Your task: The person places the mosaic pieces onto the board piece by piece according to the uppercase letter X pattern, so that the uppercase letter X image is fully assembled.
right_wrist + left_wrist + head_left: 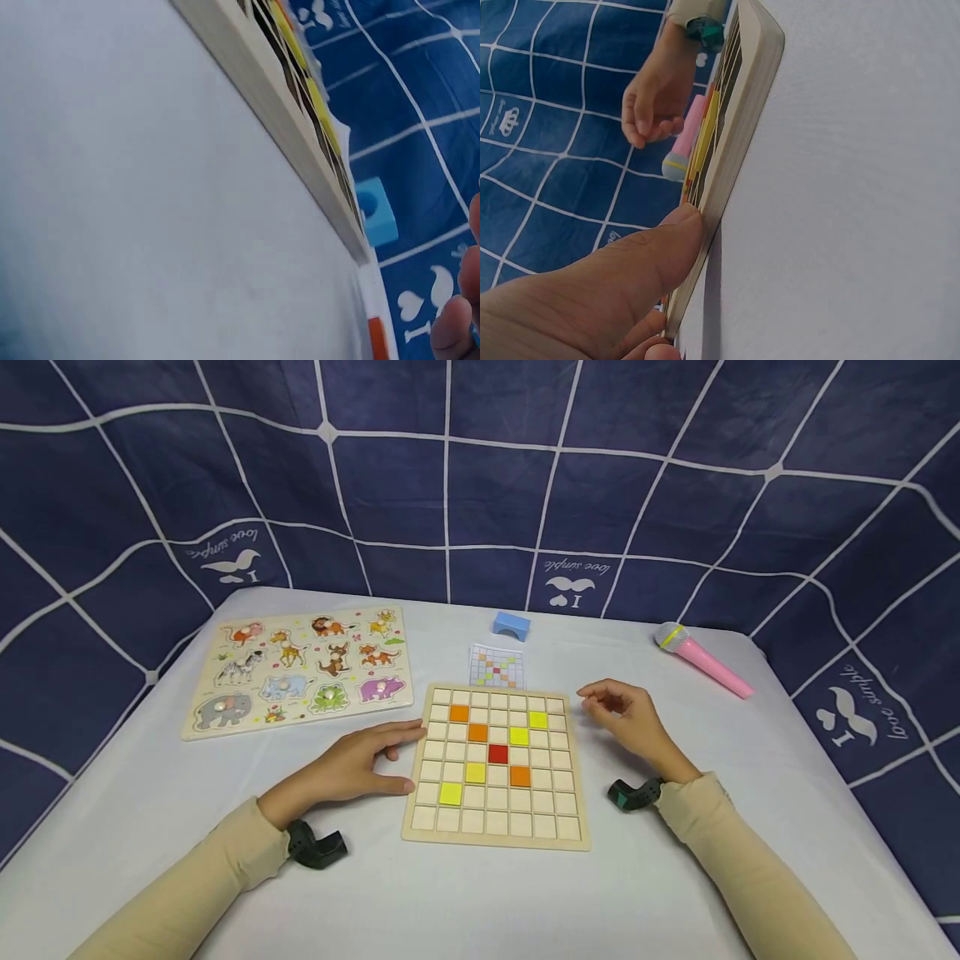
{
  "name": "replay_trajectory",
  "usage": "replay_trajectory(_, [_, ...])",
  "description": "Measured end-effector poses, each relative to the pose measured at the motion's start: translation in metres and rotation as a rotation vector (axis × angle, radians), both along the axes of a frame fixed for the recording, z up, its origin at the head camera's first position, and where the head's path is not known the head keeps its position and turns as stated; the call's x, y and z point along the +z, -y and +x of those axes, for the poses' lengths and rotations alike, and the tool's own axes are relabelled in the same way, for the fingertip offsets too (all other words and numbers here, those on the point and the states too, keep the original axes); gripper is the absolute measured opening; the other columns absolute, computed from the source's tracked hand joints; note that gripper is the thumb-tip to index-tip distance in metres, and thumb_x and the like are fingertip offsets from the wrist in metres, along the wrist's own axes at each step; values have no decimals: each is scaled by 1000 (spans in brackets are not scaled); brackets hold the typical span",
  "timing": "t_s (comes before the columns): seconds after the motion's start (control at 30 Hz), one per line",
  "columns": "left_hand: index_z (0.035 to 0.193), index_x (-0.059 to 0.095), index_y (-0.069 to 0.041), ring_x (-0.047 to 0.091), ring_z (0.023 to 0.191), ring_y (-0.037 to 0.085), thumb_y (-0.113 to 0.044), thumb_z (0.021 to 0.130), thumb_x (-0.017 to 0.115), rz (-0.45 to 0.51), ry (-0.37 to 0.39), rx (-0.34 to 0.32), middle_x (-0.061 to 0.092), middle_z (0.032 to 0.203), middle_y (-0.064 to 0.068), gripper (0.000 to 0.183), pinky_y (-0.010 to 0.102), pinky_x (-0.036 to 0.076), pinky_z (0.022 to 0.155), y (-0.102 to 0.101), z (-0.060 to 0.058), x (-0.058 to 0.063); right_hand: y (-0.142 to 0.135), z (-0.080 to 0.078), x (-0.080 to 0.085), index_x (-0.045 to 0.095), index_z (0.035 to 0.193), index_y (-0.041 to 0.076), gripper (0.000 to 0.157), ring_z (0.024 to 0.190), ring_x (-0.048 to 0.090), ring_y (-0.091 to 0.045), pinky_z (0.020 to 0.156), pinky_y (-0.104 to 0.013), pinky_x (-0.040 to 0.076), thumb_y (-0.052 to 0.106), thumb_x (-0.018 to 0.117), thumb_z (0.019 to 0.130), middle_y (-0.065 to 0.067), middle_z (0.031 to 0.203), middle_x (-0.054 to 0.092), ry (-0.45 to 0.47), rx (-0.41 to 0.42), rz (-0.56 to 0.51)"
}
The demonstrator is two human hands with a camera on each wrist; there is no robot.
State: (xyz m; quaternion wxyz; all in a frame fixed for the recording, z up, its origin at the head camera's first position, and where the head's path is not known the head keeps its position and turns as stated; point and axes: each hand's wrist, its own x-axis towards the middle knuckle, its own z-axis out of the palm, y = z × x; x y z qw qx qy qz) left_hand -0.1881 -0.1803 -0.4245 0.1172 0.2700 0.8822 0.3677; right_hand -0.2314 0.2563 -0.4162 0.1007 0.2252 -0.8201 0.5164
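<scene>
A square wooden grid board (497,844) lies flat, with one red tile (498,754), three orange tiles (477,732) and several yellow tiles (476,772) in its cells. Against the board's left edge rests my left hand (356,764). Its thumb (676,236) touches the rim in the left wrist view, and its index finger reaches the same edge farther up. My right hand (626,714) hovers beside the upper right corner, fingers loosely bent, with nothing visible in them. A small printed pattern card (497,667) lies just beyond the board's far edge.
An animal peg puzzle (300,664) lies at the back left. Behind the card stands a blue arch block (512,626). A pink toy microphone (705,662) is at the back right. In the right wrist view an orange piece (379,339) shows near the fingers.
</scene>
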Motion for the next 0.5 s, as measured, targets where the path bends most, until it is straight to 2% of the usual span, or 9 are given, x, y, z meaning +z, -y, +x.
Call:
replay_trajectory(0.13, [157,56,-4,52,96,14,-33,88,92,0,4,3,57,158,14,83,29,38,72,0,0,0,-10,-5,-5,74,113,-14,16,83,63,-2,73,-16,50,-12,67,99,-14,97,75,33,-69,-45])
replay_trajectory(0.37, [157,57,-4,52,97,14,-33,88,92,2,3,2,57,157,14,83,29,39,72,0,1,1,-24,-11,-12,71,118,-17,19,79,62,-5,65,-19,54,-10,67,100,-1,95,71,146,-148,-75])
replay_trajectory(0.5, [157,57,-4,52,97,14,-33,88,92,3,3,2,58,156,14,82,29,39,72,0,1,1,-26,-11,-13,69,122,-17,23,77,61,-6,64,-20,54,-9,67,100,-8,96,69,232,-180,-54])
